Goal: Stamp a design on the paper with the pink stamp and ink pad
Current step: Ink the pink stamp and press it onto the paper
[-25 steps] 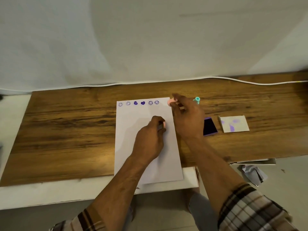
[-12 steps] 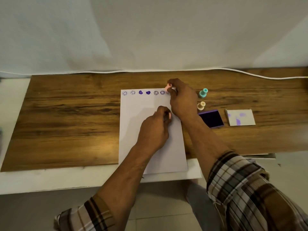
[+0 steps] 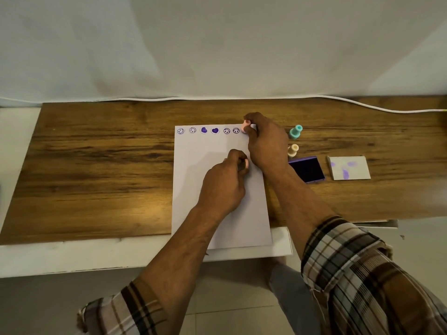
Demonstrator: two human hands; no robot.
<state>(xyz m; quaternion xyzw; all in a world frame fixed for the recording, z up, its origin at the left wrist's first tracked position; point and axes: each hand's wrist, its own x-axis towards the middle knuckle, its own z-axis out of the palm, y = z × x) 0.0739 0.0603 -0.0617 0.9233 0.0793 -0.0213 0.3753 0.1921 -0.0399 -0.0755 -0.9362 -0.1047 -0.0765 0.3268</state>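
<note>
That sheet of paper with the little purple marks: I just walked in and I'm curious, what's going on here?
A person is stamping a row of designs along the top edge of the paper. The right hand presses the pink stamp down at the row's right end, next to six purple prints. The left hand holds a small pink piece, perhaps its cap, over the sheet. The open ink pad, a teal stamp and a cream stamp sit to the right.

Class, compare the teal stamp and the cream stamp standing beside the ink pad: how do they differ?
The teal stamp is teal and stands farther back; the cream stamp is pale cream and nearer the ink pad. The teal stamp looks slightly larger than the cream stamp. Both have the same knobbed shape and lie untouched on the table.
</note>
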